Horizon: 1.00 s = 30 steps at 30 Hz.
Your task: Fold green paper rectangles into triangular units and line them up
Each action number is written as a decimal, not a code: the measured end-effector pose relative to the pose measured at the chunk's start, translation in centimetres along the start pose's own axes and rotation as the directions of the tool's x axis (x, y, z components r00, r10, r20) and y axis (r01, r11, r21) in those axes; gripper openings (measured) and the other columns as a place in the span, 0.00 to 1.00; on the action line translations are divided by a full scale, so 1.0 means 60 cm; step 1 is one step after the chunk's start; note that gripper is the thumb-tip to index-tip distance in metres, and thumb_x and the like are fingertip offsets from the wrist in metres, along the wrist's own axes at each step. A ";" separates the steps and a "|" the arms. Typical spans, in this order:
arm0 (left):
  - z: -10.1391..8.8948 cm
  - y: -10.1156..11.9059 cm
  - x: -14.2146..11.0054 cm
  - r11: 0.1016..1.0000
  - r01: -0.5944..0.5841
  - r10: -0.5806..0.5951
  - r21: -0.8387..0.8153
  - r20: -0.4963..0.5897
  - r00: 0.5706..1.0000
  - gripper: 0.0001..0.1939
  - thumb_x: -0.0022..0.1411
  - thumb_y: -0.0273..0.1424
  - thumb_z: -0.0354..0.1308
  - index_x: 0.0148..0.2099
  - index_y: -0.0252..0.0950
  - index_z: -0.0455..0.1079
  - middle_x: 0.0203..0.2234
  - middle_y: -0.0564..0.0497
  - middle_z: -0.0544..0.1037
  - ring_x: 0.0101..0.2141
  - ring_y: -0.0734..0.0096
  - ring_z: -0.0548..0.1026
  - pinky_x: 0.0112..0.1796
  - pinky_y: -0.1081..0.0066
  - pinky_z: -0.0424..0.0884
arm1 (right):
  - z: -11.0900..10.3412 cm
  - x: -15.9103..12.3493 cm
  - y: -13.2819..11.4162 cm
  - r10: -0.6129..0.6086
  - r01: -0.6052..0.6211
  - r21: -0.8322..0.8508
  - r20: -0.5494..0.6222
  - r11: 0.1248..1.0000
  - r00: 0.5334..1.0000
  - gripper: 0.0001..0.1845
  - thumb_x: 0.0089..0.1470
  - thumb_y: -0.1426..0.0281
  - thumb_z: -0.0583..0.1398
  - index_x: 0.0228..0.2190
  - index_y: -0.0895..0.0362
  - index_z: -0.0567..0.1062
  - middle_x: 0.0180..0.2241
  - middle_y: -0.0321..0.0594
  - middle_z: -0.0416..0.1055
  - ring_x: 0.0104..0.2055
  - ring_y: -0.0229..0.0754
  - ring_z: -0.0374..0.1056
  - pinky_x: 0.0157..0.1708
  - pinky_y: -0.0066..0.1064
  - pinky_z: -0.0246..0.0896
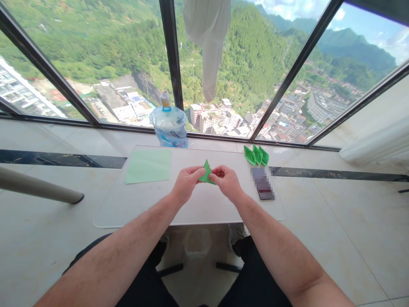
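Observation:
A small piece of folded green paper (207, 171), pointed at the top, is held up over the middle of the white table. My left hand (188, 181) pinches its left side, thumb across the front. On its lower right side, my right hand (226, 180) grips it between thumb and curled fingers. Parts of the paper are hidden behind the fingers of both hands.
Pale green sheets (148, 166) lie at the left of the white table (204, 209). Several folded green paper pieces (256, 155) stand at its back right corner, above a phone (263, 184). A large water bottle (169, 125) stands behind, by the window.

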<state>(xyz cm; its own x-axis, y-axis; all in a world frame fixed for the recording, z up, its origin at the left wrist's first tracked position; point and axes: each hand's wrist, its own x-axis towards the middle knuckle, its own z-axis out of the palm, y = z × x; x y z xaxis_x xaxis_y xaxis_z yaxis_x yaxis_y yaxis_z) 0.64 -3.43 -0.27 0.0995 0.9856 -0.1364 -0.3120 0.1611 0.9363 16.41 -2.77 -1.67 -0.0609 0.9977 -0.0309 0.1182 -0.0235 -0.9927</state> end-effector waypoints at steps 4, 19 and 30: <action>-0.002 -0.006 -0.002 0.973 -0.036 0.055 0.229 -0.076 0.996 0.15 0.49 0.40 0.69 0.30 0.31 0.79 0.22 0.50 0.78 0.26 0.69 0.73 0.32 0.68 0.69 | 0.001 -0.002 -0.005 -0.053 0.050 -0.075 -0.043 0.996 0.998 0.13 0.45 0.60 0.67 0.28 0.56 0.76 0.26 0.36 0.74 0.29 0.39 0.68 0.32 0.30 0.64; 0.004 -0.019 -0.003 0.906 -0.097 0.067 0.412 0.088 0.994 0.19 0.53 0.46 0.65 0.25 0.33 0.73 0.18 0.55 0.68 0.21 0.77 0.60 0.24 0.73 0.54 | 0.003 -0.006 -0.016 -0.042 0.048 0.049 -0.117 0.998 0.992 0.10 0.44 0.63 0.65 0.24 0.57 0.77 0.22 0.34 0.73 0.26 0.37 0.66 0.29 0.29 0.62; 0.006 -0.020 -0.005 0.927 -0.031 -0.023 0.374 0.139 0.990 0.16 0.52 0.42 0.66 0.24 0.33 0.73 0.17 0.55 0.70 0.21 0.77 0.64 0.24 0.74 0.58 | 0.006 -0.006 -0.013 -0.066 0.076 0.051 -0.166 0.996 0.984 0.09 0.46 0.64 0.65 0.22 0.56 0.76 0.21 0.33 0.70 0.25 0.36 0.63 0.27 0.28 0.60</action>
<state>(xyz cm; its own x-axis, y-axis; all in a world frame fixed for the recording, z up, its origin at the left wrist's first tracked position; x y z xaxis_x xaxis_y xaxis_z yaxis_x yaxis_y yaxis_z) 1.33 -3.96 -1.21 0.2371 0.9651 -0.1113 0.0614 0.0994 0.9931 15.97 -3.11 -0.92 0.0970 0.9938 0.0549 0.0625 0.0490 -0.9968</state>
